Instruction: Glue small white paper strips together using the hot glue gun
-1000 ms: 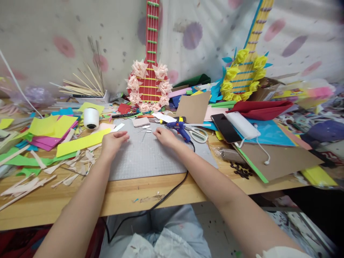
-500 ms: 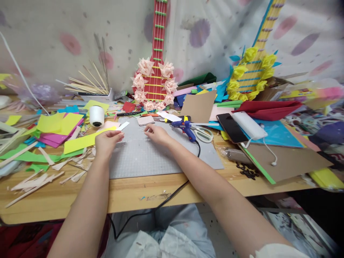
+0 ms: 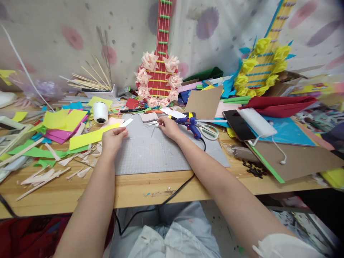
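My left hand point(image 3: 114, 140) is closed in a pinch on a small white paper strip point(image 3: 127, 122), which sticks out up and to the right past the fingertips. A long yellow paper strip point(image 3: 88, 139) lies behind that hand. My right hand point(image 3: 168, 128) is over the back of the grey cutting mat point(image 3: 150, 154), fingers curled down at a little cluster of thin wires and white bits point(image 3: 152, 125). What its fingertips pinch is too small to make out. A stack of pale cards point(image 3: 149, 117) is just behind, and a blue glue gun point(image 3: 189, 125) rests to the right.
Scissors point(image 3: 209, 132) lie beside the glue gun, whose black cord point(image 3: 178, 191) hangs over the table edge. A white cylinder point(image 3: 100, 112) and paper scraps point(image 3: 44, 177) are left. A phone point(image 3: 238, 124) and cardboard point(image 3: 298, 161) are right. A red paper guitar point(image 3: 157, 82) stands behind.
My right hand has shifted slightly back and right, its fingertips now at the thin wires. My left hand keeps the white strip. The whole view has moved a little sideways.
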Motion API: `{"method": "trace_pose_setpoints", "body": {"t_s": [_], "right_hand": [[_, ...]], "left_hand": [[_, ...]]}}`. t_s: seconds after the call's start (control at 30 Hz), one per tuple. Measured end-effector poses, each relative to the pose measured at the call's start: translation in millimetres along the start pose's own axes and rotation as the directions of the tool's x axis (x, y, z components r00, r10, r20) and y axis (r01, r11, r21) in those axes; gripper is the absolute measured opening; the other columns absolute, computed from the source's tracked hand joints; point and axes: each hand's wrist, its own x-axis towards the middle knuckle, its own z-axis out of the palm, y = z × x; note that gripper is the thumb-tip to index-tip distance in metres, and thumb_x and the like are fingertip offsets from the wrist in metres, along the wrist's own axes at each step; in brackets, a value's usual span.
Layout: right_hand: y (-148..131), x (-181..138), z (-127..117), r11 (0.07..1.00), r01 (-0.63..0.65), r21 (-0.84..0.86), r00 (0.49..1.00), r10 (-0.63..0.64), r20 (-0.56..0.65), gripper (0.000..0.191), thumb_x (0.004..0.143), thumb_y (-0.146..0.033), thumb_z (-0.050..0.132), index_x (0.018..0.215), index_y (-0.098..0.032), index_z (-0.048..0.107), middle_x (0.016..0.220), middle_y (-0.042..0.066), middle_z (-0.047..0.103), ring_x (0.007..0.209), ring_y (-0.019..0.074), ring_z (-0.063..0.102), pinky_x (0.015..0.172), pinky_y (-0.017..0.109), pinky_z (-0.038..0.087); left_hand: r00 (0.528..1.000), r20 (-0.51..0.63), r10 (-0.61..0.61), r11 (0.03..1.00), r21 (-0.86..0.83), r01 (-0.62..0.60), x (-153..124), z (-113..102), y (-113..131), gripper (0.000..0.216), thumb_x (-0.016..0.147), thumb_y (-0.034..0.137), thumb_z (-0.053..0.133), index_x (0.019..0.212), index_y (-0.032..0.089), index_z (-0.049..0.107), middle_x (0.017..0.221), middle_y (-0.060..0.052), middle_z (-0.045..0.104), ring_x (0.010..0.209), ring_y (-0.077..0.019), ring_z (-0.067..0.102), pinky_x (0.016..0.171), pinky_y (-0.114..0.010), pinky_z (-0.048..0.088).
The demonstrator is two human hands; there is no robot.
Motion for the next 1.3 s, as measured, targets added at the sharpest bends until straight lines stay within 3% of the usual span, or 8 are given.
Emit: {"method": "trace_pose_setpoints", "body": {"t_s": [0.2,0.33,0.53,0.7,0.8,1.0,1.2,1.3], "right_hand": [[0,8,-5,0.993,0.023,-0.112,1.0,-0.023,0.007,0.021,0.076,-0.012,0.046,0.092,-0.02,0.056,0.093,0.005,0.061,0.088,0.0186,0.052,0.072,0.03,0.039],[-4,4,-4,0.982,0.033,-0.189,0.999,-0.037,-0.018,0.024,0.077,-0.012,0.045,0.097,-0.019,0.055,0.104,0.008,0.056,0.099,0.0216,0.048,0.075,0.032,0.04],[-14,-14,-11,0.967,0.122,-0.224,0.992,-0.123,0.009,0.023,0.078,-0.014,0.046,0.099,-0.02,0.053,0.106,0.008,0.054,0.103,0.0216,0.046,0.078,0.033,0.041],[-16,-30,-23,0.969,0.17,-0.177,0.985,-0.168,0.031,0.019,0.078,-0.017,0.047,0.096,-0.02,0.053,0.101,0.006,0.056,0.097,0.0196,0.049,0.079,0.031,0.04],[-12,-40,-29,0.976,0.167,-0.142,0.986,-0.167,0.016,0.018,0.077,-0.017,0.048,0.094,-0.019,0.054,0.099,0.006,0.057,0.093,0.0181,0.05,0.076,0.029,0.04],[1,-59,-32,0.994,0.095,-0.049,0.995,-0.095,0.008,0.016,0.077,-0.018,0.047,0.091,-0.019,0.055,0.087,0.003,0.06,0.081,0.0147,0.053,0.073,0.027,0.039],[12,-63,-39,0.999,-0.021,0.043,1.0,0.021,-0.013,0.016,0.077,-0.021,0.047,0.09,-0.019,0.056,0.083,0.003,0.061,0.074,0.0129,0.054,0.068,0.026,0.04],[14,-63,-49,0.993,-0.038,0.11,0.997,0.03,0.075,0.013,0.077,-0.025,0.049,0.085,-0.019,0.057,0.079,0.002,0.062,0.071,0.0119,0.054,0.065,0.025,0.041]], "left_hand": [[0.995,0.1,0.019,0.99,-0.143,-0.004,-5,10,0,0.021,0.063,0.018,0.061,0.082,0.01,0.065,0.077,-0.007,0.066,0.068,-0.0129,0.063,0.073,-0.031,0.051],[0.995,0.092,0.041,0.999,-0.008,-0.041,-8,14,1,0.025,0.064,0.028,0.061,0.082,0.011,0.065,0.072,-0.005,0.065,0.062,-0.0121,0.062,0.068,-0.028,0.05],[0.993,-0.002,0.114,0.954,0.278,-0.109,-12,18,1,0.032,0.054,0.043,0.068,0.064,0.014,0.058,0.058,0.0,0.057,0.052,-0.0104,0.053,0.053,-0.023,0.042],[0.976,0.064,0.21,0.948,0.232,-0.219,-10,23,-6,0.037,0.048,0.024,0.072,0.078,0.016,0.052,0.07,0.002,0.055,0.062,-0.0088,0.052,0.061,-0.022,0.043],[0.975,0.08,0.209,0.957,0.188,-0.221,-10,25,-6,0.035,0.05,0.015,0.069,0.079,0.016,0.05,0.07,0.002,0.055,0.063,-0.0087,0.053,0.064,-0.023,0.045],[0.993,0.073,0.091,0.98,0.172,-0.103,-16,25,3,0.025,0.053,0.016,0.067,0.076,0.014,0.059,0.074,-0.003,0.065,0.07,-0.0134,0.062,0.073,-0.027,0.048],[0.989,0.075,0.128,0.977,0.16,-0.138,-15,24,0,0.022,0.061,0.011,0.059,0.083,0.014,0.064,0.083,-0.005,0.069,0.081,-0.015,0.064,0.081,-0.028,0.048],[0.989,0.063,0.134,0.981,0.132,-0.141,-14,23,-1,0.026,0.063,0.007,0.053,0.086,0.014,0.064,0.091,-0.006,0.068,0.085,-0.0154,0.063,0.08,-0.029,0.049]]}}
